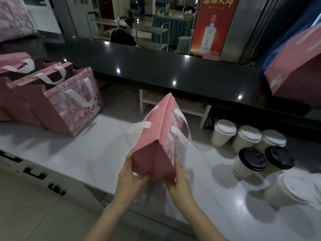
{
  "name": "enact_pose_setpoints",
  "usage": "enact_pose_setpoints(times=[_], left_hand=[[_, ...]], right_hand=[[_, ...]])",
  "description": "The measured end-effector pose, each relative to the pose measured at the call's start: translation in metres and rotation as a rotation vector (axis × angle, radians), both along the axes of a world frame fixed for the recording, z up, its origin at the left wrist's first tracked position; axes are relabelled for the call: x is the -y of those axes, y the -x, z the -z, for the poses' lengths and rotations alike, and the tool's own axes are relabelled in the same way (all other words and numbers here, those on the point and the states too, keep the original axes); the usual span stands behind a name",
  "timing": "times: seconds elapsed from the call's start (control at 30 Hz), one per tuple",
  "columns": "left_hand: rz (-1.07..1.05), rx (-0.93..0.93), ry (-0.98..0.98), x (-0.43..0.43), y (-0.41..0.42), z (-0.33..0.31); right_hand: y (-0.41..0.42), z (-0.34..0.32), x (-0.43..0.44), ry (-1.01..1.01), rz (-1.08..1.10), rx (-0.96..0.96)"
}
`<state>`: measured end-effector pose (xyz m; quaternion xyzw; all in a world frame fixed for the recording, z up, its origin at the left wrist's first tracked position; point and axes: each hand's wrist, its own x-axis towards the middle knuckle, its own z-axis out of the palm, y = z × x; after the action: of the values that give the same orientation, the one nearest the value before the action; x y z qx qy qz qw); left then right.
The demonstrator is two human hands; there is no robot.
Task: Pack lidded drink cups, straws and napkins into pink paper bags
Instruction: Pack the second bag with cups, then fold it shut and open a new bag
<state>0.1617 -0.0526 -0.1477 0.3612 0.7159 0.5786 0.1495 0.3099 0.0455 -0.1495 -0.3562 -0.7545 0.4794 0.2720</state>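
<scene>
On the pale counter [97, 153], well to the left of the held bag, a group of open pink paper bags [52, 100] stood close together, their white handles up; the nearest one carried a cartoon cat print on its front face. Left of and above the held bag, at the frame's upper corner, part of another printed pink bag [13, 20] showed.

Nearer the held bag, the left hand [129, 178] gripped its near lower corner, thumb tucked under the folded base and fingers laid up the left edge. The held bag [154, 146] itself was a folded-looking pink paper bag, tilted with its base toward the person and its mouth pointing away, lifted clear of the counter. One white handle stuck out to its left, two more loops hung down its right, printed side. The right hand [180, 181] clasped the bag's right lower edge, fingers running up along the printed face, so both hands were closed on the same bag.

Right of the held bag, on the same counter, three white-lidded cups [246, 136] stood in a row, touching or nearly so. Just nearer than these, two black-lidded cups [264, 160] stood side by side. Nearer still, a wider white-lidded cup [288, 190] stood alone. Far right of and above the held bag, a large pink bag [295, 66] leaned over the dark raised ledge [156, 66].
</scene>
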Motion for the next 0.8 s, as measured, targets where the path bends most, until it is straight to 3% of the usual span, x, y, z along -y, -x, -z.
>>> enact_pose_setpoints(times=[0.4,0.6,0.8], left_hand=[[-0.057,-0.220,-0.184,-0.006,-0.083,-0.088],[0.049,-0.322,-0.274,-0.052,-0.097,-0.142],[0.203,-0.308,-0.349,-0.127,-0.103,-0.189]], right_hand=[[-0.078,-0.090,-0.010,-0.213,-0.024,-0.234],[-0.103,-0.148,-0.052,-0.346,0.009,-0.247],[-0.116,-0.190,-0.117,-0.408,0.067,-0.234]])
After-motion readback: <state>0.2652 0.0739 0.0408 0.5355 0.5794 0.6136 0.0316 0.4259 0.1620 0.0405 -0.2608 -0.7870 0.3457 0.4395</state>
